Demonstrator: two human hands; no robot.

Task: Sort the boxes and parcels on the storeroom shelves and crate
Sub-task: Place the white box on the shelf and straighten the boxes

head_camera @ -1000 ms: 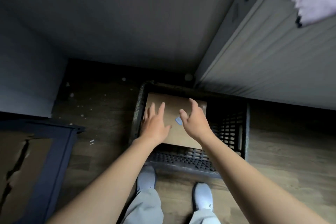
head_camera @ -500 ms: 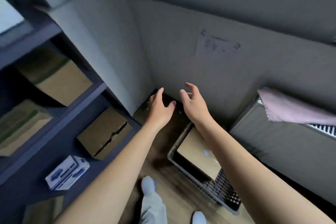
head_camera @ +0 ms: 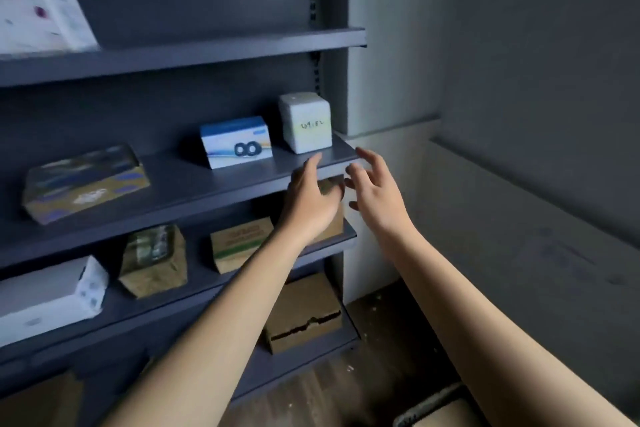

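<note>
Dark blue shelves [head_camera: 194, 52] fill the left of the head view. On the middle board stand a white cube box [head_camera: 305, 122], a blue-and-white box [head_camera: 236, 142] and a flat patterned box [head_camera: 86, 180]. My left hand [head_camera: 310, 198] is raised in front of that board's front edge, fingers relaxed, holding nothing. My right hand [head_camera: 375, 189] hovers beside it at the shelf's right end, fingers spread and empty. A brown carton [head_camera: 334, 215] sits partly hidden behind my left hand. The crate's corner [head_camera: 429, 407] shows at the bottom.
The lower boards carry brown cartons [head_camera: 239, 243], a torn carton [head_camera: 304, 314], a wrapped parcel [head_camera: 154, 262] and a white box [head_camera: 48, 295]. A white box [head_camera: 38, 3] stands on the top board. A grey wall and ledge [head_camera: 519, 184] run along the right.
My view swung up from the crate on the floor to the shelves. Both hands rose from the carton in the crate to the middle shelf's right end, still empty.
</note>
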